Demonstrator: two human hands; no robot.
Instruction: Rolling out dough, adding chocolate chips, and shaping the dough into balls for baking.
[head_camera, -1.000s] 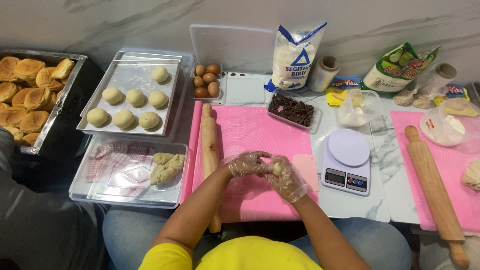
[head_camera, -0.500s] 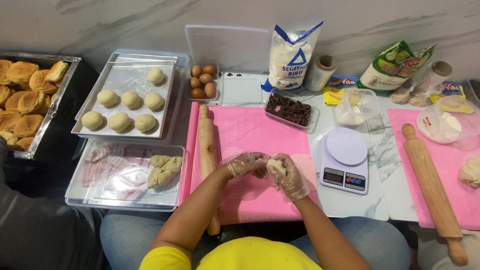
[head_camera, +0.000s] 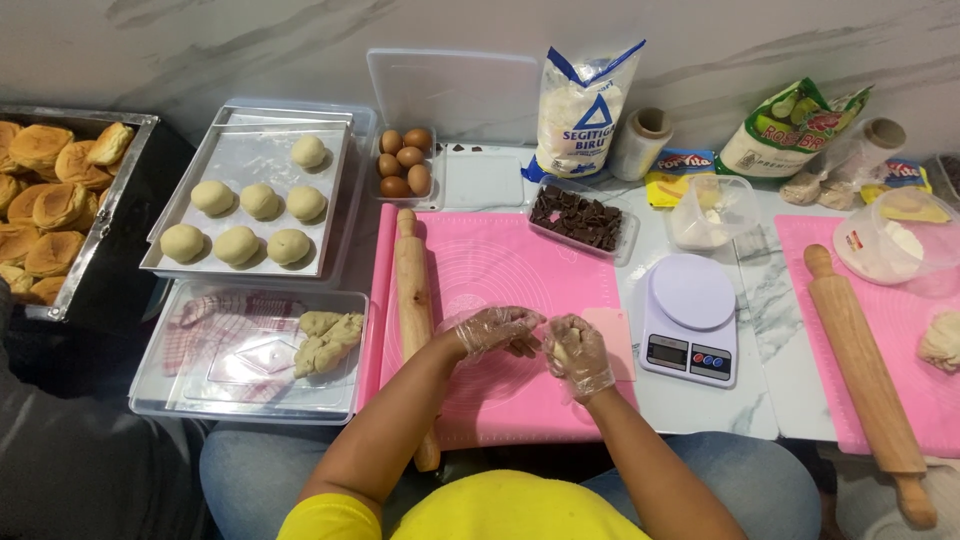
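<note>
A: Item in hand?

B: One small pale lump of raw dough (head_camera: 560, 345), sitting in the gloved right hand (head_camera: 578, 355), above the pink silicone rolling mat (head_camera: 500, 275) on the marble-patterned desk (head_camera: 760, 300). The right fingers are curling closed round it; the gloved left hand (head_camera: 497, 330) is pinching at its near side, fingertips nearly shut on the dough's edge.

A: Handling notes?

B: Judged soft, light and a little tacky; it is likely denting under any firm squeeze. Best cupped from beneath in the palm, with fingertips working only the seam. The thin clear plastic gloves are probably keeping it from sticking.

A: Count of shaped pieces?

B: Seven round pale dough balls (head_camera: 236, 245) resting apart from one another on the shiny rectangular metal baking tray (head_camera: 335, 180). One loose strip of unshaped dough (head_camera: 330, 338) lying in the clear plastic tub (head_camera: 150, 395), beside a red checked cloth (head_camera: 215, 320).

A: Tools?

B: Two wooden rolling pins: one (head_camera: 412, 300) lying along the mat's left edge, a second (head_camera: 865, 375) on another pink mat (head_camera: 930, 400) to the right. One white digital kitchen scale (head_camera: 690, 320), just beside the right hand.

A: Stores?

B: Five brown eggs (head_camera: 404, 165) in a small clear container; one clear tray of dark chocolate pieces (head_camera: 580, 215); one white and blue flour bag (head_camera: 585, 110); baked golden buns (head_camera: 45, 200) in a metal pan at far left, partly cropped, so uncounted.
</note>
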